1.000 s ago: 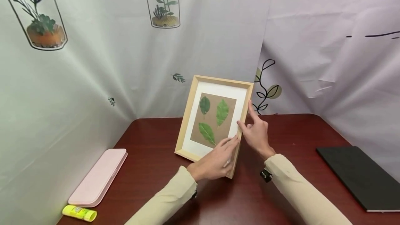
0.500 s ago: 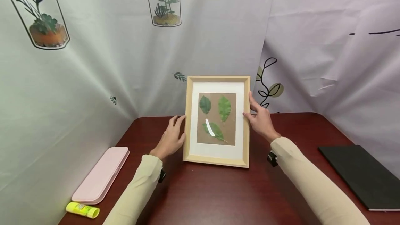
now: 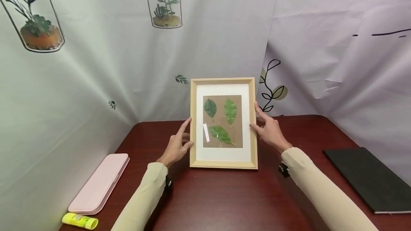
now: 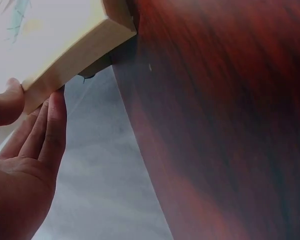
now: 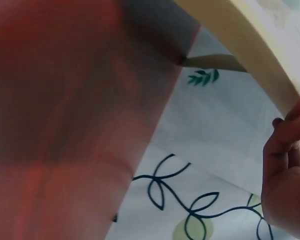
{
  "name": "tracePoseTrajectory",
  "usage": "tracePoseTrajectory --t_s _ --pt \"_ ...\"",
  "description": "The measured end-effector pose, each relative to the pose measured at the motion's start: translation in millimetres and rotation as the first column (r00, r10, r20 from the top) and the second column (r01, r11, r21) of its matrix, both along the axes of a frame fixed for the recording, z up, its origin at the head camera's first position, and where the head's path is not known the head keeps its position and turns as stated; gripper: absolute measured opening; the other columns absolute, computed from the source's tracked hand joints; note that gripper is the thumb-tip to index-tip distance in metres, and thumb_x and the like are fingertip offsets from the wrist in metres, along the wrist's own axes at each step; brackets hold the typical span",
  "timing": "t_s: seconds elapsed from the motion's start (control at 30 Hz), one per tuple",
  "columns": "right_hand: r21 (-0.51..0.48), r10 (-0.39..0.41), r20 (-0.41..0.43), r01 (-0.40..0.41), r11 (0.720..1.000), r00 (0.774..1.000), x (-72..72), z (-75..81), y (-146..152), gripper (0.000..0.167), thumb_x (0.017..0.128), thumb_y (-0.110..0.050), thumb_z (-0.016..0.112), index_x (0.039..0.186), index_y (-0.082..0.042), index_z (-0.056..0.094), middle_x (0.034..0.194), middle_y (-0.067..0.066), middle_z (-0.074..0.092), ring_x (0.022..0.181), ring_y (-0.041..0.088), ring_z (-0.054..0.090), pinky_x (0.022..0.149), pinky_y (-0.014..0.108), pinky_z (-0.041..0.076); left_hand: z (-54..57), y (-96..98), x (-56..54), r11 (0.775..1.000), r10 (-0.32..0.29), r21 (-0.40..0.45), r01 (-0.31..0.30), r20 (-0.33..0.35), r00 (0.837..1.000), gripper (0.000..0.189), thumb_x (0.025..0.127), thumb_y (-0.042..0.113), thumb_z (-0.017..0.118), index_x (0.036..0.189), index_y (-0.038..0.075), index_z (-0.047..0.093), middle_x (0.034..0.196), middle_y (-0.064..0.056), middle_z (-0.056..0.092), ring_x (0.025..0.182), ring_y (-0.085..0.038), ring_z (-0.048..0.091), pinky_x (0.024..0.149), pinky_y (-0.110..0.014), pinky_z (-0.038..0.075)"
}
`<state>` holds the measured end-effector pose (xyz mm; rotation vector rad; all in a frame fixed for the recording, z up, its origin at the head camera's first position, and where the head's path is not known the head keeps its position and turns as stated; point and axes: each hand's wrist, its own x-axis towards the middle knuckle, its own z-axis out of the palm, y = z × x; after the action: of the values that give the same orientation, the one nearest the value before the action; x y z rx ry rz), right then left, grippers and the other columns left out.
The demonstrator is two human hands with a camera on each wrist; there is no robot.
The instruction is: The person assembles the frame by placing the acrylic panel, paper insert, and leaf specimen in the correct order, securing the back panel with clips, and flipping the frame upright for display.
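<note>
A light wooden picture frame (image 3: 223,164) stands upright on the dark red table, leaning back slightly. Inside its white mat are three green leaves on a brown backing, with a streak of glare near the lower leaf (image 3: 221,134). My left hand (image 3: 174,148) holds the frame's left side, thumb at the front edge and fingers behind in the left wrist view. On the opposite side, my right hand (image 3: 270,131) grips the edge between thumb and fingers. Behind the frame, the right wrist view shows a support leg (image 5: 215,62) reaching back to the tabletop.
At the left lie a pink case (image 3: 100,183) and a yellow glue stick (image 3: 79,220) in front of it. A black flat book or folder (image 3: 366,179) lies at the right. A printed white curtain (image 3: 221,38) rises behind the table (image 3: 221,202).
The frame has turned from tilted to level and faces straight forward. My left hand has moved from its lower right corner to its left side; my right hand stays on the right side.
</note>
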<state>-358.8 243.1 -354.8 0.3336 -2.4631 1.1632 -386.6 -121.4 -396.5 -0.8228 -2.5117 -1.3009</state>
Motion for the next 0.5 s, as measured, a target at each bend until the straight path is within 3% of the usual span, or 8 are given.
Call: tracePoseTrajectory --t_s 0.1,0.23,0.33,0.5 --pt "-0.005 0.024 0.030 -0.024 1.000 0.999 5.3 -5.7 1.8 0.089 0.095 -0.010 0.068 0.159 -0.039 0.014 0.123 0.031 0.067 0.061 0.024 0.068 0.048 0.039 0.053 -0.2 -0.9 -0.1 1.000 0.013 0.007 -0.013 -0.004 1.000 0.097 0.091 -0.006 0.066 0.159 0.044 0.017 0.125 -0.024 0.068 0.107 -0.037 0.072 0.085 -0.045 0.060" --pt "-0.020 0.030 0.053 -0.029 0.999 0.998 4.0 -7.8 5.5 0.089 0.096 -0.011 0.067 0.158 -0.045 0.013 0.121 0.033 0.067 0.066 0.033 0.070 0.052 0.043 0.055 0.4 1.0 -2.7 0.999 0.034 0.010 -0.034 0.008 0.999 0.097 0.091 -0.006 0.067 0.157 0.046 0.020 0.125 -0.022 0.068 0.106 -0.035 0.073 0.085 -0.043 0.060" --pt "-0.014 0.029 0.056 -0.028 1.000 0.998 -0.7 -7.5 7.9 0.088 0.097 -0.012 0.067 0.157 -0.045 0.012 0.119 0.033 0.068 0.064 0.036 0.068 0.052 0.038 0.055 0.7 4.7 -5.1 0.999 0.052 0.009 -0.052 0.026 0.998 0.096 0.092 -0.005 0.066 0.156 0.049 0.020 0.125 -0.020 0.069 0.105 -0.033 0.073 0.085 -0.042 0.060" --pt "0.000 0.018 0.064 -0.018 1.000 0.998 -7.1 -7.3 12.4 0.087 0.098 -0.014 0.066 0.158 -0.044 0.010 0.116 0.032 0.069 0.062 0.031 0.066 0.054 0.033 0.054 0.0 12.2 -9.7 0.998 0.068 0.014 -0.069 0.040 0.997 0.096 0.093 -0.004 0.065 0.155 0.052 0.018 0.125 -0.020 0.068 0.105 -0.033 0.072 0.083 -0.042 0.060"
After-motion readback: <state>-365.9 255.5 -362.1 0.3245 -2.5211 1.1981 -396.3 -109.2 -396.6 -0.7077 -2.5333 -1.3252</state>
